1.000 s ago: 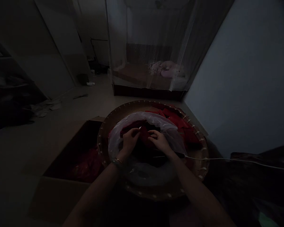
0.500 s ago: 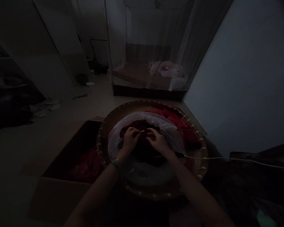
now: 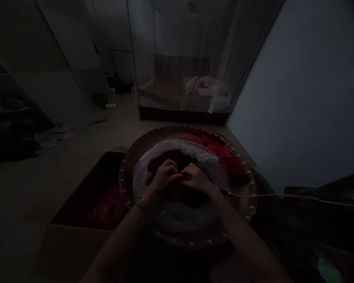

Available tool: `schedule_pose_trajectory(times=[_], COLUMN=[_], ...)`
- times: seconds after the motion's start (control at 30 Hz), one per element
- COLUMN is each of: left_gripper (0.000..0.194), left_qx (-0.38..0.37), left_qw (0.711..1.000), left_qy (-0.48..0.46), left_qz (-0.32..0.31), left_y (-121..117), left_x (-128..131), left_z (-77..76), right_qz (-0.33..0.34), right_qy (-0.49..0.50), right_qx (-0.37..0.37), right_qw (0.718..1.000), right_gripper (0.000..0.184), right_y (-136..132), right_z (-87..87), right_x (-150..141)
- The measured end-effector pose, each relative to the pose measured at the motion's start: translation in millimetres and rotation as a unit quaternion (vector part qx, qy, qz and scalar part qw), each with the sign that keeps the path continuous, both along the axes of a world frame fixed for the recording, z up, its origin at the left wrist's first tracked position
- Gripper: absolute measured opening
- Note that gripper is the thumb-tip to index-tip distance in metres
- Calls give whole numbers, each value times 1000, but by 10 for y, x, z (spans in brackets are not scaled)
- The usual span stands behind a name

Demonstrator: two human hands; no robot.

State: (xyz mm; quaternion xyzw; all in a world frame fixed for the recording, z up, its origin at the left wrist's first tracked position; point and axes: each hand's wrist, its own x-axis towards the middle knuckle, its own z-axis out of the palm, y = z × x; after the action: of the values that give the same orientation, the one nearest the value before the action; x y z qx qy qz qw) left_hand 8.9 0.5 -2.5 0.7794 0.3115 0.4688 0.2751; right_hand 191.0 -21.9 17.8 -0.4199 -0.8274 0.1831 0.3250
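Where the 2 hands meet over the middle of the round tray, the left hand (image 3: 164, 175) and right hand (image 3: 196, 177) curl inward with fingertips touching, pinching a small piece of dark red cloth (image 3: 181, 184) between them; the light is too dim to tell its long axis or which way it points. It sits inside a crinkled, translucent plastic bag (image 3: 177, 151) whose mouth opens upward and away from the person. That bag lies in a shallow woven tray (image 3: 129, 157), circular, with a stitched rim, and more flat red pieces (image 3: 221, 151) are heaped at its far right. A thin white cable (image 3: 283, 195) runs off to the right from the tray edge. Beside the tray on the left stands an open cardboard box (image 3: 73, 243) on the floor.
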Motion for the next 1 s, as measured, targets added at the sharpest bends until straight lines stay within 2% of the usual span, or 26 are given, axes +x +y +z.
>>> schedule_pose_trajectory(times=[0.1,0.2,0.3,0.4,0.47,0.57,0.67,0.73,0.8,0.9,1.0], left_gripper=[26,30,29,25,25,24,22,21,20,20,21], left_qx=[-30,-41,-6,26,24,-1,-63,-110,-120,-101,-6], left_qw=[998,997,993,986,990,1000,994,988,985,986,990], left_qy=[-8,25,77,104,85,11,-35,-36,-38,-27,62], left_qz=[-51,-56,-89,-130,-107,-13,78,105,117,130,126], left_y=[-16,-41,-80,-114,-115,-69,15,71,111,119,42], left_x=[-12,1,66,150,176,139,52,6,-20,-49,-82], left_z=[17,18,48,105,132,114,26,-42,-86,-74,14], right_qz=[23,50,91,130,109,21,-29,-28,-11,13,13], right_qy=[-24,-47,-62,-49,-13,80,176,225,261,286,275], right_qx=[-34,-95,-206,-274,-282,-298,-373,-409,-426,-451,-469], right_qw=[999,993,972,952,953,951,911,884,866,845,839], right_gripper=[13,16,19,17,16,21,34,38,38,38,39], right_y=[-2,-18,-54,-80,-74,-29,25,42,39,21,19], right_z=[-15,-33,-48,-59,-56,-30,-2,7,8,3,-14], right_x=[-3,1,24,44,49,57,78,90,91,72,44])
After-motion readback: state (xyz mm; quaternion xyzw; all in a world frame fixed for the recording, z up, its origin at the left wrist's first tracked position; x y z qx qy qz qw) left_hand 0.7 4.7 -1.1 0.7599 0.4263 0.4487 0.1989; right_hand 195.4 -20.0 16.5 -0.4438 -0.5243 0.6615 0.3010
